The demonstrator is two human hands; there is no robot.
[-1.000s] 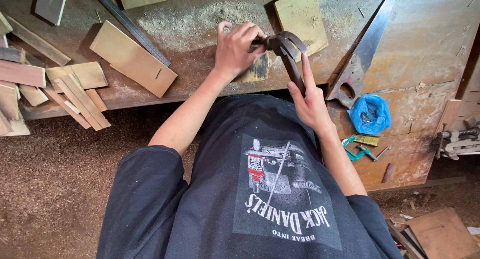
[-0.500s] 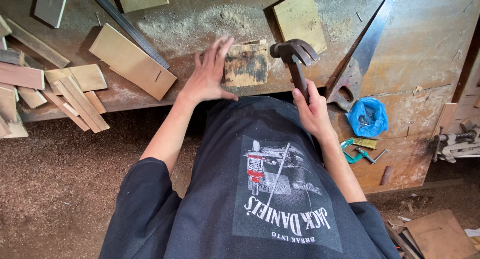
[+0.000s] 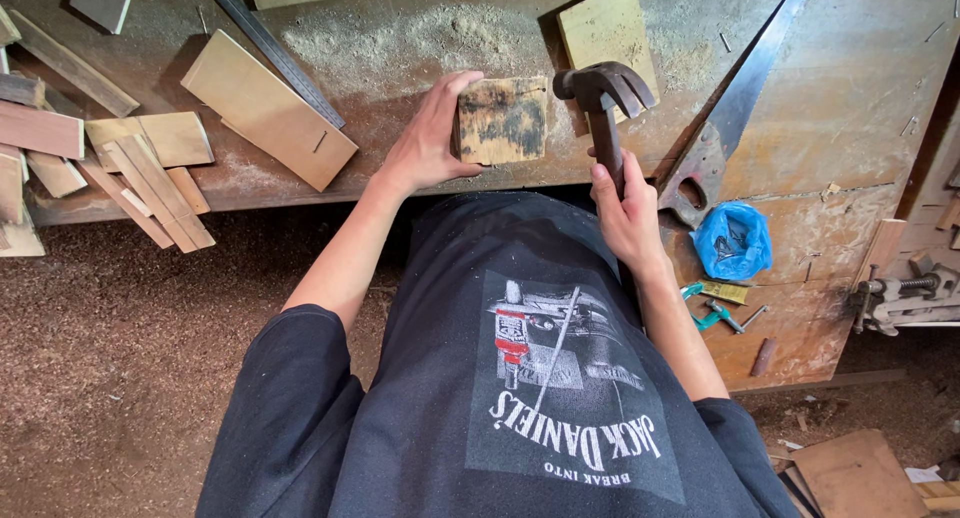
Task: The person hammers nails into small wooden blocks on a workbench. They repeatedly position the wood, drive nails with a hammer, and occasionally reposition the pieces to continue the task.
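Small stained wood block sits on the desk near its front edge, between the two hands. Left hand grips the block's left side, fingers over the top edge, thumb low. Right hand is wrapped tight round the handle of a claw hammer, head up just right of the block, apparently not touching it.

Judgement: to strike well, left fingers belong off the block's top face and low on its side; the hammer face should come square onto the block, wrist loose, short swing.

Edges and room: block is close to the desk's front lip, so a skewed hit could push it off toward the body. Just beyond the hammer head lies a flat yellow board; right of the right hand a handsaw slants across, handle near the hammer grip, so little room to swing on that side. Further right, a blue bag. Left of the left hand: a long plank, a dark metal ruler, a pile of offcuts. Sawdust over the desk and floor.
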